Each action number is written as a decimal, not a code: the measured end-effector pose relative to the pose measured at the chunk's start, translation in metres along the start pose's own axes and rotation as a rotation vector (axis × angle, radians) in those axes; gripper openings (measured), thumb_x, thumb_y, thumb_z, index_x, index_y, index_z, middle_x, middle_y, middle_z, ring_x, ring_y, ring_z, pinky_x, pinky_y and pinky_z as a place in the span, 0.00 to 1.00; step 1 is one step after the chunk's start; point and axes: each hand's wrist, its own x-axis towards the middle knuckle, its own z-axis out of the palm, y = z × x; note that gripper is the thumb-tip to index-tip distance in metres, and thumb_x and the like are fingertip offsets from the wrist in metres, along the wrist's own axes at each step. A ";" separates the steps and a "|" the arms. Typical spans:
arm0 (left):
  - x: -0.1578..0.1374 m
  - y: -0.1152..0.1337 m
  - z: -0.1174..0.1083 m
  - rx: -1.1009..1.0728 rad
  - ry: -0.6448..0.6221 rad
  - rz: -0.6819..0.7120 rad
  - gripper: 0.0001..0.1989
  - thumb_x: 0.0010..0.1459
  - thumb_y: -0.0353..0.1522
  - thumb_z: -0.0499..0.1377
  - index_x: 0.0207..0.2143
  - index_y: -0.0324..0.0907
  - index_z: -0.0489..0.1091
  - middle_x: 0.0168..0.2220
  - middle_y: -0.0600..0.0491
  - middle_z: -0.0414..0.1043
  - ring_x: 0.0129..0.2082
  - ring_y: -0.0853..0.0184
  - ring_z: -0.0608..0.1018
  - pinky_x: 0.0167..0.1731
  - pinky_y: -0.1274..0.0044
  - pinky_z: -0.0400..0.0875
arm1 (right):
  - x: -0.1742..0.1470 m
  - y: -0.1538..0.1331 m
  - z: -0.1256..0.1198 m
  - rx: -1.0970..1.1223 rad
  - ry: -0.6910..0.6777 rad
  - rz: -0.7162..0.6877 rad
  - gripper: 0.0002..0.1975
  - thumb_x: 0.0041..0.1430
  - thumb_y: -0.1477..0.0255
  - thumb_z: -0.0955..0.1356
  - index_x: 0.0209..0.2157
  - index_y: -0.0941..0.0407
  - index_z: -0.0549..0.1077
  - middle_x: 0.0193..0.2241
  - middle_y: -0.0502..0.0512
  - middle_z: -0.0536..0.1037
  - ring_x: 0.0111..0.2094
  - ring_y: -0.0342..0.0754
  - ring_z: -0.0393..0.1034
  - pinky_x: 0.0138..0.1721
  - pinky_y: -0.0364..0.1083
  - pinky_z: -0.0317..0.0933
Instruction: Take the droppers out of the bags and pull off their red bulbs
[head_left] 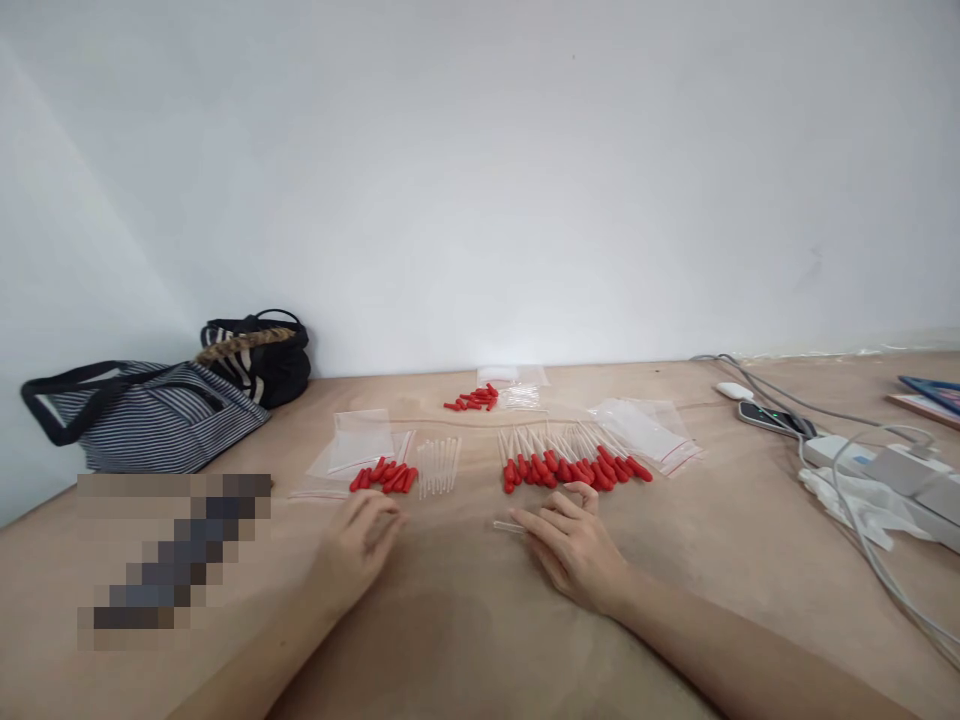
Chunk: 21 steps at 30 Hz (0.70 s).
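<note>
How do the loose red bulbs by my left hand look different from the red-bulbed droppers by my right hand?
The red-bulbed droppers have thin tubes attached; the loose red bulbs show none. The droppers spread in a wide row, while the loose bulbs form a smaller heap. The droppers mostly point their tubes away from you; the loose bulbs lie jumbled. Both are on the table.

text, labels, numbers: none legible | dark-screened device (777, 420): green marks (765, 413) too small to read

Home-type rm, brn tbl (465, 620), wht wall (487, 180), striped bag (169, 418), pwr adapter (904, 470)
</note>
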 end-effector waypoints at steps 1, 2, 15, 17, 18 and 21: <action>0.000 0.014 0.005 -0.086 -0.047 0.009 0.06 0.57 0.34 0.51 0.34 0.42 0.65 0.32 0.52 0.67 0.30 0.69 0.72 0.32 0.78 0.68 | 0.001 -0.001 0.000 0.016 0.006 0.004 0.09 0.57 0.76 0.61 0.39 0.56 0.67 0.22 0.48 0.73 0.28 0.43 0.61 0.44 0.51 0.43; 0.000 0.028 0.010 -0.168 -0.105 0.011 0.08 0.57 0.33 0.52 0.38 0.43 0.65 0.34 0.52 0.68 0.28 0.71 0.72 0.31 0.80 0.69 | 0.002 -0.003 0.000 0.034 0.010 0.006 0.07 0.57 0.76 0.60 0.36 0.56 0.67 0.22 0.48 0.73 0.28 0.43 0.61 0.44 0.51 0.43; 0.031 0.072 0.049 -0.847 -0.140 -0.470 0.08 0.53 0.36 0.54 0.32 0.40 0.65 0.27 0.54 0.70 0.28 0.70 0.73 0.30 0.78 0.69 | 0.004 -0.007 -0.001 0.084 -0.017 0.039 0.05 0.57 0.73 0.61 0.37 0.57 0.64 0.29 0.50 0.74 0.32 0.44 0.64 0.44 0.51 0.43; 0.048 0.060 0.048 -0.843 -0.108 -0.530 0.11 0.52 0.38 0.54 0.33 0.40 0.62 0.27 0.54 0.69 0.28 0.70 0.74 0.30 0.77 0.70 | 0.005 -0.008 -0.002 0.063 -0.022 0.065 0.08 0.57 0.73 0.61 0.40 0.57 0.63 0.33 0.53 0.74 0.35 0.46 0.64 0.43 0.51 0.44; 0.059 0.052 0.048 -0.826 -0.111 -0.535 0.12 0.52 0.38 0.53 0.35 0.40 0.60 0.27 0.54 0.69 0.27 0.69 0.74 0.30 0.76 0.70 | 0.005 -0.008 -0.003 0.054 -0.023 0.074 0.09 0.57 0.73 0.61 0.41 0.57 0.63 0.34 0.54 0.74 0.36 0.47 0.64 0.43 0.51 0.45; 0.091 0.026 0.053 -0.731 -0.144 -0.529 0.11 0.51 0.38 0.52 0.35 0.41 0.57 0.25 0.56 0.66 0.24 0.70 0.74 0.26 0.76 0.70 | 0.005 -0.008 -0.004 0.038 -0.030 0.080 0.11 0.57 0.73 0.61 0.43 0.58 0.62 0.37 0.56 0.73 0.37 0.47 0.63 0.43 0.51 0.46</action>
